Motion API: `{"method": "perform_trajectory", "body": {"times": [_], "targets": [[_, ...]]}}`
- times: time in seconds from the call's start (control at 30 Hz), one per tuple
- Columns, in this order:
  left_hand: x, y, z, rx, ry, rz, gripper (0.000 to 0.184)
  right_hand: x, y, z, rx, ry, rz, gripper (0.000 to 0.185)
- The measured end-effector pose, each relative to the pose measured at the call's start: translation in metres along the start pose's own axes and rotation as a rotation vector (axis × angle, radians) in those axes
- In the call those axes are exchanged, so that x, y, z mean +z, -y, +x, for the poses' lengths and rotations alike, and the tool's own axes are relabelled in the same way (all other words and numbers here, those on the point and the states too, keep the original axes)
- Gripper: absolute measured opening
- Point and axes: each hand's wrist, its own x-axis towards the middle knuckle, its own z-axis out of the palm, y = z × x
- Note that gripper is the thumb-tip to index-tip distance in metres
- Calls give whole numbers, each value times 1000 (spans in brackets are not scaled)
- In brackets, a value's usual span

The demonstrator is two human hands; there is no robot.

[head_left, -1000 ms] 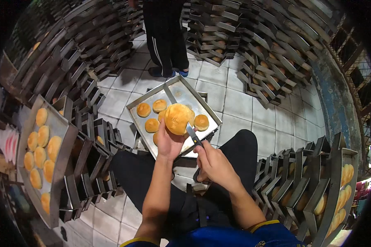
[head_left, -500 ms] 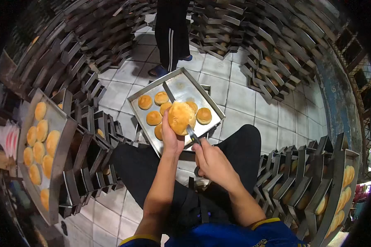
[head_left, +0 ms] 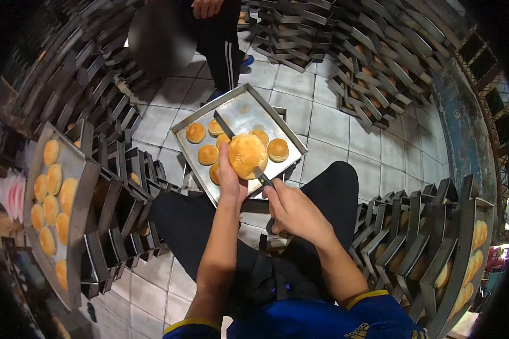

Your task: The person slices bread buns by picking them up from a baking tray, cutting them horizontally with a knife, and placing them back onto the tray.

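My left hand (head_left: 232, 178) holds a round golden bun (head_left: 247, 156) from its left side, above a metal tray. A knife (head_left: 261, 174) is gripped in my right hand (head_left: 295, 210). Its blade runs behind or through the bun, and the dark tip sticks out past the bun's upper left; how deep it cuts is hidden. Below lies the square metal tray (head_left: 271, 116), with several buns on it, such as one bun (head_left: 195, 133) at the left and another bun (head_left: 277, 150) at the right.
Stacked trays of buns (head_left: 68, 214) rise on my left, and more tray stacks (head_left: 424, 248) on my right. Further stacks (head_left: 373, 73) line the back. A person in dark striped trousers (head_left: 223, 53) stands beyond the tray, near a dark round blurred object (head_left: 163, 39). White tiles (head_left: 333, 147) cover the floor.
The bun and knife have shifted slightly, and the blade tip now shows further to the upper left. The person ahead has moved left; a hand and the dark round object have come into view.
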Motion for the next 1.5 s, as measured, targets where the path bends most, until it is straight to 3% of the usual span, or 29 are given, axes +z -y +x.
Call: {"method": "perform_trajectory", "body": {"times": [0.13,0.4,0.6,0.8,0.87,0.97,1.07,1.2,1.27,1.33,1.5], "targets": [[-14,-19,7,101,-82,23,57,-5,11,-31,64,113,43,34],[3,7,0,114,-92,68,58,15,2,8,12,-51,-49,30],[-8,-15,10,174,-235,1,53,14,0,-30,12,42,-18,29],[15,3,-6,93,-216,-9,58,27,-6,8,59,40,-10,35],[27,-7,-11,30,-327,85,61,29,-8,11,45,32,-10,36],[-6,-10,10,118,-315,5,63,27,-10,-12,-3,31,-12,32],[4,-14,-2,117,-269,-7,64,17,-5,-25,52,113,28,32],[12,9,-7,81,-186,-24,64,31,-16,7,10,1,16,35],[25,5,-17,41,-229,111,64,25,-11,18,-20,-21,-1,37],[18,1,-14,43,-177,81,63,9,5,20,117,156,147,40],[-5,-10,14,113,-248,45,62,17,-37,-5,113,312,294,41]]}}
